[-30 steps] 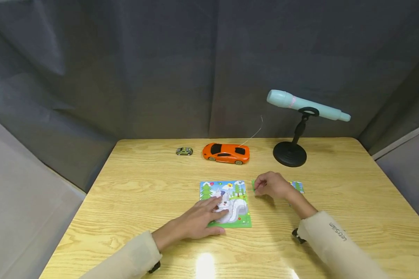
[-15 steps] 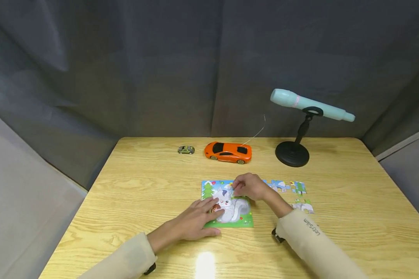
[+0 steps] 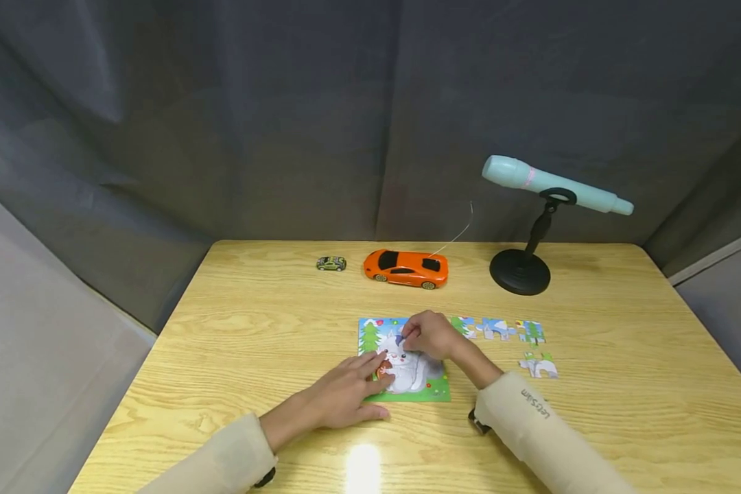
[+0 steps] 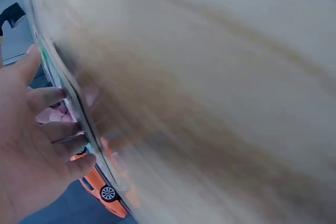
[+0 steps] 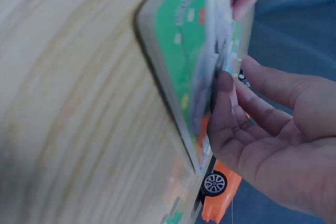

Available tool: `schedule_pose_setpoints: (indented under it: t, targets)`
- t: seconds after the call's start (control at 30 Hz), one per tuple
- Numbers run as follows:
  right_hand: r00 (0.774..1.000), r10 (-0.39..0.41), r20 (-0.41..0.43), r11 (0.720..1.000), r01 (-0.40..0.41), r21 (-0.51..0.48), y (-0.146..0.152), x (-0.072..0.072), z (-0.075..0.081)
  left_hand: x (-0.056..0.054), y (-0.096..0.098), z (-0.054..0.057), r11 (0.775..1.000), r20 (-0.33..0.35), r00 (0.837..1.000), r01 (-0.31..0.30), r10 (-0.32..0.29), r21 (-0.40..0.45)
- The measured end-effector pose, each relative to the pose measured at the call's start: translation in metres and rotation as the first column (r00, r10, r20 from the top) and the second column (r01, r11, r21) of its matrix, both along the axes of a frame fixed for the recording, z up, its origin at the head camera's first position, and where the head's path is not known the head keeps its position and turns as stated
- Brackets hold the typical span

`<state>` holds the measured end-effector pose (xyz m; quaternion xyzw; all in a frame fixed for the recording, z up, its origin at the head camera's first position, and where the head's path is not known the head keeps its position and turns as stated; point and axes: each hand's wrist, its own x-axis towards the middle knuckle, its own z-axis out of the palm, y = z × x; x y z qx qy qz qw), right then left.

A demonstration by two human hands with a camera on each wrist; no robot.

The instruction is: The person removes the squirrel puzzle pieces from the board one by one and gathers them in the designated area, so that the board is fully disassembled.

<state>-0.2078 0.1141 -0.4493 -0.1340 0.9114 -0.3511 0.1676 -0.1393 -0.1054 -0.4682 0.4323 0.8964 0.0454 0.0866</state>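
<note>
A square jigsaw puzzle board [image 3: 422, 396] with a white squirrel on green grass lies at the middle of the table. My left hand [image 3: 348, 391] rests with spread fingers on the board's lower left part. My right hand [image 3: 433, 335] is over the board's upper part, thumb and fingertips together near the squirrel's head. In the right wrist view the right hand [image 5: 273, 124] pinches a small puzzle piece [image 5: 232, 81] at the board's surface, mostly hidden by the fingers. Several loose puzzle pieces [image 3: 497, 328] lie to the right of the board.
An orange toy car [image 3: 405, 269] with a thin antenna stands behind the board. A small green toy car [image 3: 331, 263] is to its left. At the back right, a light blue microphone [image 3: 556, 184] rests on a black stand [image 3: 520, 272]. Dark cloth [image 3: 284, 123] hangs behind the wooden table [image 3: 253, 329].
My right hand has moved left from the loose pieces onto the board's upper part. The left hand has stayed on the board. The view has shifted slightly.
</note>
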Motion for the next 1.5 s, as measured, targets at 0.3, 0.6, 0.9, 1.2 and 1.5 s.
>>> schedule_pose_setpoints:
  t: [0.3, 0.6, 0.9, 1.2, 1.5]
  targets:
    - [0.999, -0.03, 0.024, 0.999, 0.03, 0.021, -0.008, -0.002, -0.006, 0.0, 0.004, 0.007, 0.998, -0.04, 0.999, 0.009, -0.012, -0.069]
    - [0.999, -0.021, 0.025, 1.0, 0.02, 0.013, -0.006, -0.004, -0.006, 0.0, 0.005, 0.007, 0.997, -0.068, 0.997, 0.023, -0.028, -0.075]
    - [0.999, 0.018, 0.042, 0.995, -0.013, -0.102, 0.002, -0.005, -0.001, -0.002, 0.005, 0.006, 0.997, -0.083, 0.996, 0.029, -0.036, -0.076]
    - [0.998, 0.044, 0.05, 0.986, -0.035, -0.162, 0.027, -0.002, 0.009, -0.001, 0.003, 0.004, 0.995, -0.107, 0.993, 0.039, -0.048, -0.087]
    - [0.998, 0.051, 0.022, 0.98, -0.046, -0.193, 0.06, 0.002, 0.015, 0.001, -0.001, 0.0, 0.994, -0.103, 0.993, 0.045, -0.056, -0.102]
